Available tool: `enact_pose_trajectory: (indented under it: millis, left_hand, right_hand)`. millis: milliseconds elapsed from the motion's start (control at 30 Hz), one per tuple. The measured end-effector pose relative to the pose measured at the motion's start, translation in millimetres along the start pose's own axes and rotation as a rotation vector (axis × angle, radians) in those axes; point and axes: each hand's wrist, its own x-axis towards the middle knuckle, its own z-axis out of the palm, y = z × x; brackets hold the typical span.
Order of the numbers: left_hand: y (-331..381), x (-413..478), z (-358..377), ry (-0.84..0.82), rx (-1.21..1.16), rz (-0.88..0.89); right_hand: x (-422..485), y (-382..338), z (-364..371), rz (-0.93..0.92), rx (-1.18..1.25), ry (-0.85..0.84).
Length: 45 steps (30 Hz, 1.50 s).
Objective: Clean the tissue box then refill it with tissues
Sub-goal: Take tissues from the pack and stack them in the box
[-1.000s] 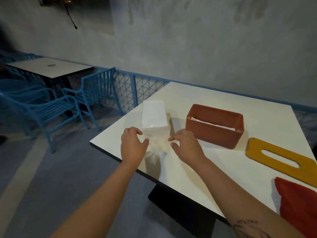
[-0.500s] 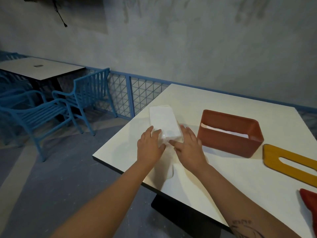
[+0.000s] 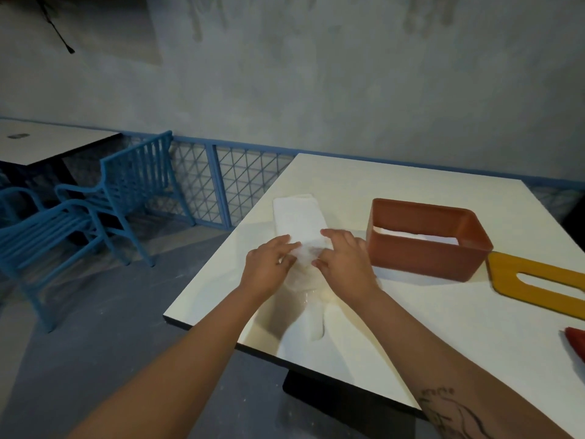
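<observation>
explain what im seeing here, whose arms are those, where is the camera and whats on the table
There is no machine here: the arms are a person's own, filmed by one wide-angle camera worn on their head, looking forward and down. The left hand and right hand reach in from below. On the white table lie a white tissue pack, an open red-brown tissue box, its yellow slotted lid beside it, and a red item, cut off at the right edge. Both hands seem to pinch the clear wrapper at the pack's near end. A blue chair stands to the left.
</observation>
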Motion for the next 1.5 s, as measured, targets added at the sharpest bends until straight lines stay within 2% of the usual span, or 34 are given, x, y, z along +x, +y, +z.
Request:
enact_pose_trajectory:
  millis: [133,333,600,733,833,967,1067,1333,1500]
  left_hand:
    - [-7,4,0,0.005,0.009,0.01]
    - [-6,3,5,0.063,0.151,0.015]
    - [-11,1,13,0.138,0.233,0.021]
    - [-18,-3,14,0.115,0.233,0.041]
    - [-21,-4,14,0.087,0.241,0.045]
    - [-19,-7,16,0.092,0.231,0.055]
    - [-14,-10,19,0.113,0.223,0.036]
    - [-1,-16,23,0.111,0.264,-0.055]
    - [26,-35,28,0.294,0.045,-0.123]
  right_hand:
    - [3,-4,0,-0.025,-0.069,0.009]
    - [7,-7,0,-0.017,-0.061,0.067]
    - [-14,1,10,-0.095,-0.037,0.285]
    - [-30,4,7,-0.134,-0.06,0.347]
    - [-37,2,5,-0.155,-0.085,0.307]
    - [-28,-3,7,-0.206,-0.248,0.151]
    - [-20,-8,8,-0.221,-0.293,0.157]
    - [-47,-8,-10,-0.298,-0.112,0.205]
    - [-72,-2,-46,-0.286,-0.003,0.218]
